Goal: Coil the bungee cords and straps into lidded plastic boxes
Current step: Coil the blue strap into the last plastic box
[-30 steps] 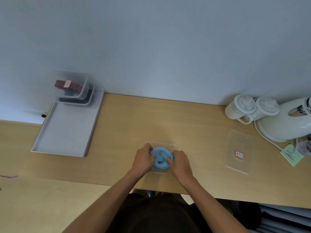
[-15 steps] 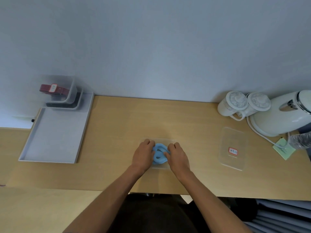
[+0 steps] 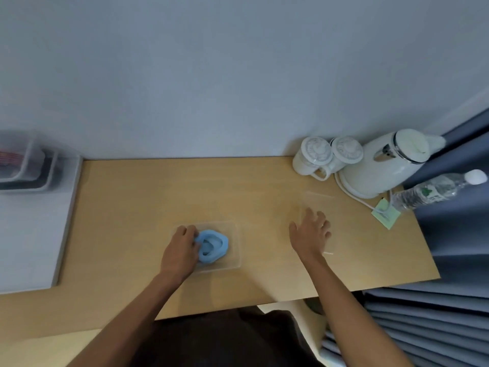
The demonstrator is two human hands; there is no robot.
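Head view, left hand [image 3: 180, 250] pressing coiled blue strap [image 3: 212, 245] flat in clear box [image 3: 236, 256]

Left hand [image 3: 180, 249] pressing a coiled blue strap [image 3: 212, 245] into a clear plastic box [image 3: 235, 250] at lower centre of the wooden desk [image 3: 164, 197]. Right hand [image 3: 310, 233] spread flat over the clear lid [image 3: 321, 200], right of centre. White kettle [image 3: 381, 165] at upper right; grey tray [image 3: 34, 229] at left edge.

We see a plain domestic or hotel-style room: a light wooden bench [image 3: 238, 197] against a bare wall, with a white electric kettle [image 3: 381, 168], two lidded white mugs [image 3: 315, 157], a clear plastic water bottle [image 3: 434, 192] and grey-blue curtains [image 3: 455, 234].
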